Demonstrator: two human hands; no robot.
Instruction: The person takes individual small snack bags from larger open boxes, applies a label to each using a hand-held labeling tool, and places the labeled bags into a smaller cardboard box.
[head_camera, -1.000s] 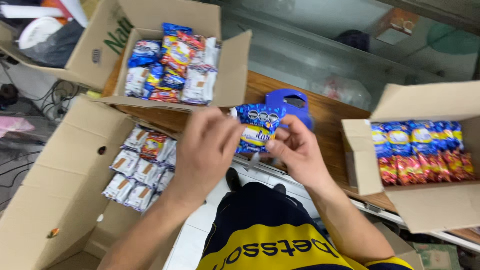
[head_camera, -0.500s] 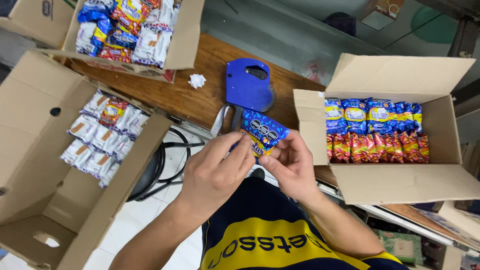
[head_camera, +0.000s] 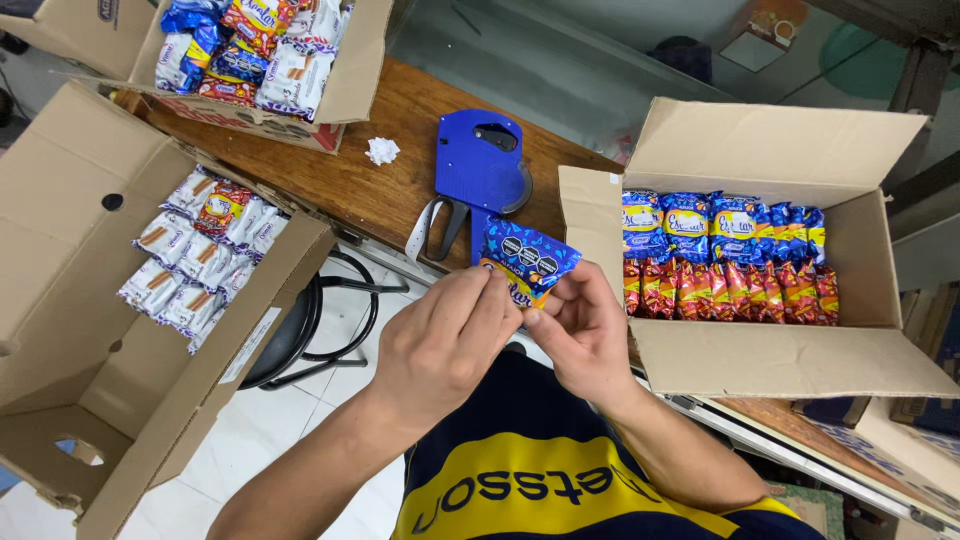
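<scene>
Blue-and-yellow foil snack packet (head_camera: 527, 264) is sitting at frame centre, pinched between both hands just below the blue plastic price-label gun (head_camera: 480, 175). Left hand (head_camera: 445, 340) is gripping the packet's lower left edge, fingers curled over it, grip clenched on the packet. Right hand (head_camera: 585, 330) is holding the lower right edge between thumb and fingers, also clenched on the packet. Packet is tilting, top corner pointing to upper right, hanging off the front edge of the brown wooden tabletop (head_camera: 380, 190).

Label gun is lying flat on the tabletop, white label strip trailing from its left side. Small crumpled white paper scrap (head_camera: 382, 151) is lying to the left of it.

Open cardboard box at right of frame (head_camera: 790, 355) is holding rows of blue and red snack packets. Open cardboard box at upper left (head_camera: 355, 80) is holding mixed packets. Large open cardboard box at left (head_camera: 70, 230) is holding white wafer packets, sitting lower than the tabletop.
</scene>
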